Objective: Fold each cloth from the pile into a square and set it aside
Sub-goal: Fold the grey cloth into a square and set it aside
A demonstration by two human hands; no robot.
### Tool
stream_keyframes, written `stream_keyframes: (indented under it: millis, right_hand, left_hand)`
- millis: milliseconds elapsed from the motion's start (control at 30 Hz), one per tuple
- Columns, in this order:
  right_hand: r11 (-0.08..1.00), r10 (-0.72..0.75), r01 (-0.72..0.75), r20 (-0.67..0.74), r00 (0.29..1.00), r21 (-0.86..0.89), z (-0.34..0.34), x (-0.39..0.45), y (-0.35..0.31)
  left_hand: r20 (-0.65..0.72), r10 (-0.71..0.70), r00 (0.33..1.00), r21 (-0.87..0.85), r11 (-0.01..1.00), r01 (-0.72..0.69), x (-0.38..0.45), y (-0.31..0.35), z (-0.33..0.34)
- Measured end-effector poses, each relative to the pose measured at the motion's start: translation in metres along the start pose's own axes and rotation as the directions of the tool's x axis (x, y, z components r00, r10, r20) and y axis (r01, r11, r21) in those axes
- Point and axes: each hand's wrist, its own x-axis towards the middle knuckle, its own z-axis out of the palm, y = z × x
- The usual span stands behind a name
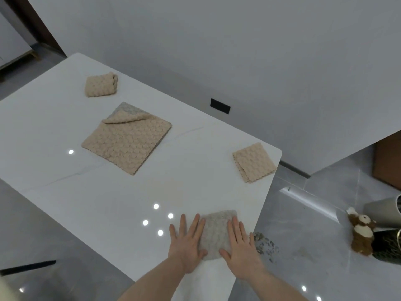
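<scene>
Two hands point(214, 246) flatten one grey cloth point(217, 231); three, perhaps four, beige cloths point(128, 137).

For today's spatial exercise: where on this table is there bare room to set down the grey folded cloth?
Bare table lies left of the unfolded pile, and between the pile and the beige square. Crowded: the near edge, where both hands press the grey cloth.

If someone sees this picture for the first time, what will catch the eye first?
First, the left hand and right hand pressing flat on a small grey folded cloth at the near edge of the white table. Next, the large unfolded beige cloth at the table's middle, one corner turned over. A brown plush toy sits on the floor to the right.
</scene>
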Motion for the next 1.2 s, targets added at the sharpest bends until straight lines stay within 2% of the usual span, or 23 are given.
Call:
stream_keyframes:
  millis: [100,200,333,467,600,767,867,1000,1100,1200]
  right_hand:
    - [0.999,0.033,-0.031,0.038,0.999,-0.037,0.006,0.003,0.004]
    - [0.999,0.014,-0.015,-0.021,1.000,-0.033,0.023,0.010,0.010]
    - [0.998,0.030,-0.027,0.047,0.998,-0.056,0.007,0.012,0.004]
    - [0.994,0.047,-0.026,0.205,0.978,-0.103,-0.006,0.014,0.002]
    - [0.982,0.044,0.003,0.243,0.969,-0.190,-0.025,0.006,0.001]
    - [0.980,0.048,0.011,0.289,0.956,-0.200,-0.057,-0.002,-0.001]
    - [0.992,0.028,0.005,0.256,0.966,-0.125,-0.080,-0.012,-0.004]
    - [0.993,-0.074,0.068,0.067,0.995,0.093,-0.098,-0.026,-0.020]
    - [0.982,-0.140,0.141,-0.020,0.990,0.122,-0.109,-0.030,-0.043]
    - [0.977,-0.183,0.184,-0.024,0.983,0.108,-0.120,-0.034,-0.073]
  left_hand:
    - [-0.004,-0.025,1.000,0.027,0.999,0.025,0.003,0.004,0.005]
    - [0.005,-0.039,0.999,0.052,0.998,0.039,0.006,0.006,0.008]
    - [0.026,-0.050,0.998,0.068,0.997,0.048,0.008,0.006,0.011]
    - [0.050,-0.063,0.997,0.076,0.995,0.059,0.007,0.007,0.004]
    - [0.122,-0.030,0.992,0.145,0.989,0.013,0.002,0.003,-0.010]
    - [0.122,0.013,0.992,0.020,1.000,-0.016,-0.018,-0.012,-0.042]
    - [0.009,0.002,1.000,-0.056,0.998,-0.001,-0.041,-0.029,-0.046]
    - [-0.144,-0.024,0.989,-0.188,0.982,-0.004,-0.075,-0.059,-0.047]
    - [-0.205,-0.046,0.978,-0.268,0.963,-0.011,-0.103,-0.084,-0.052]
    - [-0.233,-0.085,0.969,-0.301,0.954,0.011,-0.127,-0.109,-0.058]
